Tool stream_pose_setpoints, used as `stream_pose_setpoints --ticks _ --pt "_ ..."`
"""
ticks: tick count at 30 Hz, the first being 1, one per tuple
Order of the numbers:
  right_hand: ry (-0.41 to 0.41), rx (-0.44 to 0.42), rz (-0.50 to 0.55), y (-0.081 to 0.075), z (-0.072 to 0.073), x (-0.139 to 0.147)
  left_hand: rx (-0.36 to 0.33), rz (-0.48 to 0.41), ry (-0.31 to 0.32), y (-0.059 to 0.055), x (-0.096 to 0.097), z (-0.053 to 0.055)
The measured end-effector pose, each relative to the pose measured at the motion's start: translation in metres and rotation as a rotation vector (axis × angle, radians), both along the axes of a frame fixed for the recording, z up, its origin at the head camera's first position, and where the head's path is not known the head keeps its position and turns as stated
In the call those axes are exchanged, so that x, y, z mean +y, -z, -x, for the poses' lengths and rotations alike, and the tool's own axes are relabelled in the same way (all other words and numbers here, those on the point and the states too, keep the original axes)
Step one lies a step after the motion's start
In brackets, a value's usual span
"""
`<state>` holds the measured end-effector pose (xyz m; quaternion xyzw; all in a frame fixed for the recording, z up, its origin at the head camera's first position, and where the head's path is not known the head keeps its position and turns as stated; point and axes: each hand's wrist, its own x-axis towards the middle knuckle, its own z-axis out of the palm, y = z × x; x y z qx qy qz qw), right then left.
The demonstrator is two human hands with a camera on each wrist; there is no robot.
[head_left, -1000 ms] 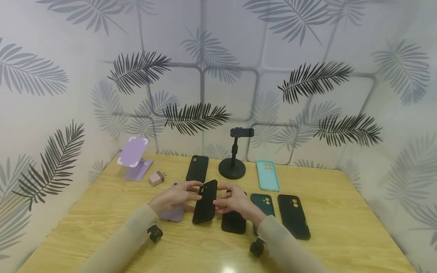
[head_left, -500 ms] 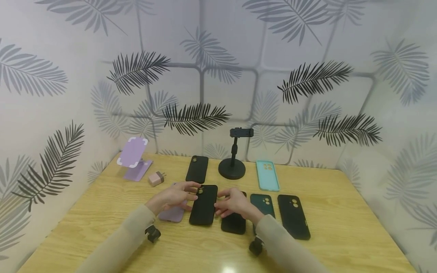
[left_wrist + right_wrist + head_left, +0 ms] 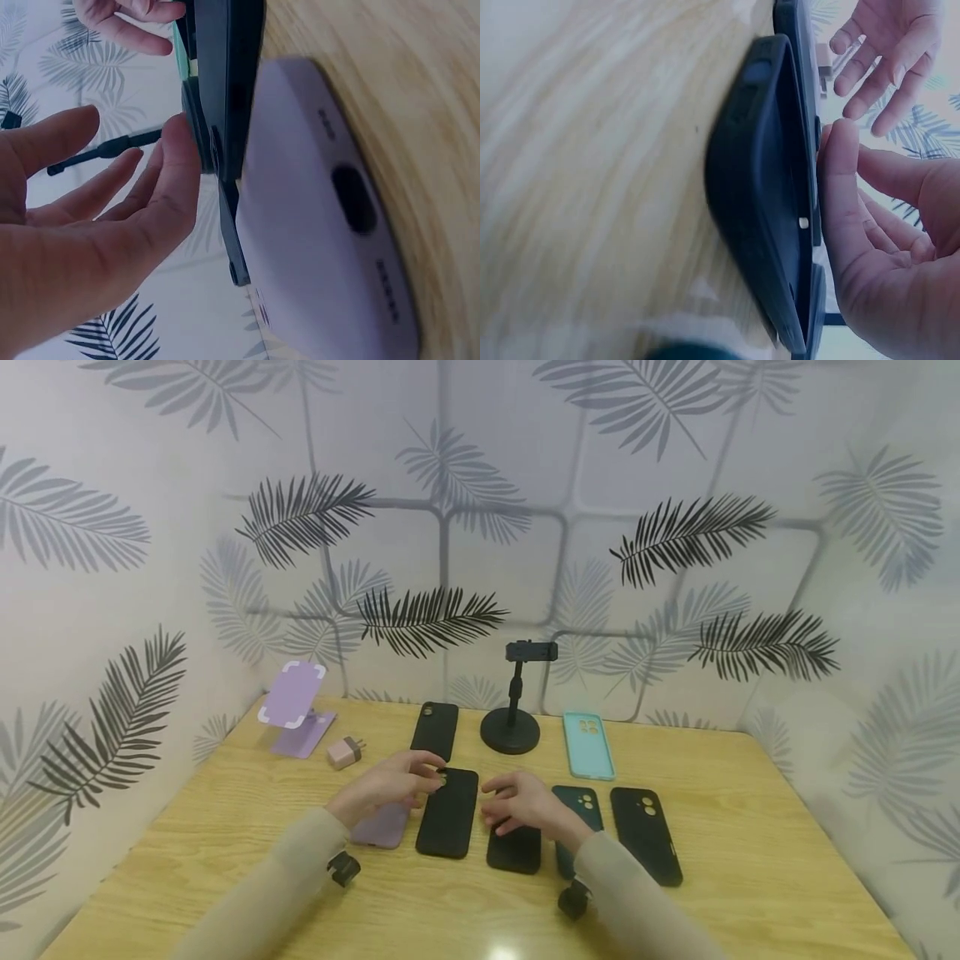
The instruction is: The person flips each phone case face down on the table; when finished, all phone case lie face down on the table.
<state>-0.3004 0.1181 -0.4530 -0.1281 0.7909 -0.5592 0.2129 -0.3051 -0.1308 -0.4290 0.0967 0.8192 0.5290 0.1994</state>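
A black phone case (image 3: pixel 447 825) lies flat on the table between the two hands, camera cutouts at its upper left. My left hand (image 3: pixel 390 787) hovers over a purple phone case (image 3: pixel 382 831), its loosely bent fingertips right at the black case's top left corner. In the left wrist view nothing sits between thumb and fingers of that hand (image 3: pixel 105 240). To the right, my right hand (image 3: pixel 527 803) is above a second black phone case (image 3: pixel 514 852) and covers its upper part. The right wrist view shows this case (image 3: pixel 742 165) hollow side up, beside loosely curled fingers.
A dark green case (image 3: pixel 577 806) and another black case (image 3: pixel 645 835) lie at right, a turquoise case (image 3: pixel 589 747) behind them. Along the back stand a black phone holder (image 3: pixel 510 731) and a purple stand (image 3: pixel 292 693), with a pink charger (image 3: pixel 343 752) and a black case (image 3: pixel 435 728).
The middle black case was held tilted between both hands, then came down flat on the table. Both hands have let go; the right hand has moved slightly to the right, away from it.
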Motion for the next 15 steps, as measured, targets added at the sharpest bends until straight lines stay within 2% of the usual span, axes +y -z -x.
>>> stream_pose_setpoints --ticks 4,7,15 --pt "0.019 0.006 0.005 -0.003 0.000 0.011 0.042 0.018 -0.009 0.001 0.013 0.001" --pt "0.029 0.008 0.000 -0.004 0.000 0.022 0.050 -0.005 -0.016 0.003 0.022 0.000" --pt "0.080 0.036 -0.016 -0.007 -0.006 0.050 -0.005 -0.138 0.003 0.007 0.041 -0.004"
